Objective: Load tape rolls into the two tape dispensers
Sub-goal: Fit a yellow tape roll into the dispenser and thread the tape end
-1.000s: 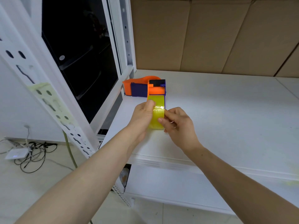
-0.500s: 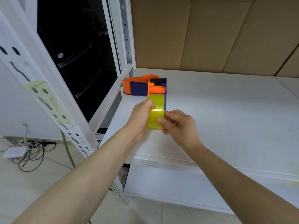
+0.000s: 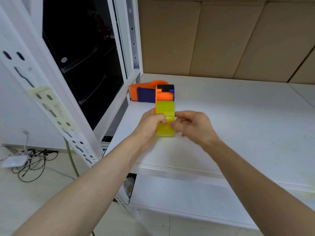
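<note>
A yellow-green tape roll [image 3: 165, 109] sits in an orange and blue tape dispenser [image 3: 164, 94], held just above the white shelf [image 3: 238, 120]. My left hand [image 3: 150, 124] grips the roll and dispenser from the left, thumb on the tape. My right hand [image 3: 191, 126] pinches the tape's surface from the right with fingertips. A second orange and blue dispenser [image 3: 143, 92] lies on the shelf behind, near the left corner; whether it holds a roll is hidden.
Brown cardboard boxes [image 3: 221, 36] line the back of the shelf. A white perforated upright [image 3: 56, 113] stands at the left. Cables and a white router [image 3: 15, 161] lie on the floor. A lower shelf [image 3: 187, 193] sits beneath.
My right hand has shifted from the roll's lower front to its right side, fingertips higher on the tape. My left thumb has slid further over the roll. The dispenser stays in place.
</note>
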`<state>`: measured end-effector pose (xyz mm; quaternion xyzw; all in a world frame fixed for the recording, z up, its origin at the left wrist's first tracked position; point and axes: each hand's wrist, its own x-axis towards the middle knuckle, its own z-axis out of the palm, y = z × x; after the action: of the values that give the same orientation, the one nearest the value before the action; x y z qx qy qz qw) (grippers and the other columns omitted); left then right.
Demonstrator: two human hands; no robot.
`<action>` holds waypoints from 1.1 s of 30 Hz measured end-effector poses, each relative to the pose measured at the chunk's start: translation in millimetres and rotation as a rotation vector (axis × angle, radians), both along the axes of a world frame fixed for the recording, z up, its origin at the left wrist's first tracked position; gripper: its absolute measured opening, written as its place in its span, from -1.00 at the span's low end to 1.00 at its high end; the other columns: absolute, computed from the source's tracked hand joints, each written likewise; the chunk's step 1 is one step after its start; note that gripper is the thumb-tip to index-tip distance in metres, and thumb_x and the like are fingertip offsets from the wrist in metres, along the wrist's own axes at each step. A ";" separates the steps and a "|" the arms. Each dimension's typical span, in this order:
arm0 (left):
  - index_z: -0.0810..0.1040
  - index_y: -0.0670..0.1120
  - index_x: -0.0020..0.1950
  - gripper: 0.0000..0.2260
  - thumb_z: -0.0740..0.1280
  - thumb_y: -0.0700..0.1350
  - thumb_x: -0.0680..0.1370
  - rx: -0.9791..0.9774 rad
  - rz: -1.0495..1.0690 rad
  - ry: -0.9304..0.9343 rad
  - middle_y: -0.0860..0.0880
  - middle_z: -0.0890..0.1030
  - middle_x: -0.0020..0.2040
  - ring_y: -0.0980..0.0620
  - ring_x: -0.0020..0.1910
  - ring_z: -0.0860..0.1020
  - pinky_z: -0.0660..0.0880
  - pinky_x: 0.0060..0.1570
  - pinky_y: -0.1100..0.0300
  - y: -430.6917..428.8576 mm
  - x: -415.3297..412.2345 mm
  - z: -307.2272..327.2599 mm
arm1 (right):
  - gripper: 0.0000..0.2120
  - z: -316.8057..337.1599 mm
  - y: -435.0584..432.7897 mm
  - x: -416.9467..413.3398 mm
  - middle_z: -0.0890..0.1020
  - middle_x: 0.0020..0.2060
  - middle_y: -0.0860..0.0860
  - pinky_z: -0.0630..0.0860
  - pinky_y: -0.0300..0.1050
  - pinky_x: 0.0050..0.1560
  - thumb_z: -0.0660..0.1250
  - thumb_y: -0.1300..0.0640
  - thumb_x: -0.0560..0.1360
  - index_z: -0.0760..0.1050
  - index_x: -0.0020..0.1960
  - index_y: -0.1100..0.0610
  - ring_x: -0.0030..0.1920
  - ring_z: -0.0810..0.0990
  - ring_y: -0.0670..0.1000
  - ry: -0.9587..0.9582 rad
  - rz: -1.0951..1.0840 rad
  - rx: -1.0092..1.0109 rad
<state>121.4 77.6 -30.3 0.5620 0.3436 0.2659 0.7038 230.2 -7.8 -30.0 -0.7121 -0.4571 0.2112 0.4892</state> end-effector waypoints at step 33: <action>0.55 -0.07 0.02 -0.88 0.35 -0.22 0.51 0.138 -0.078 -0.130 0.06 0.68 -0.21 0.08 -0.15 0.63 0.54 -0.01 0.15 6.5 6.8 -10.5 | -0.76 50.6 24.5 10.1 0.54 0.10 0.13 0.39 -0.07 0.03 0.10 0.12 0.60 0.44 0.14 0.20 0.13 0.48 0.11 -0.920 0.204 -0.082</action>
<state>128.3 84.0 -40.8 0.6037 0.2559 0.2971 0.6941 240.3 16.7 20.5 -0.7021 -0.6852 -0.0616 0.1840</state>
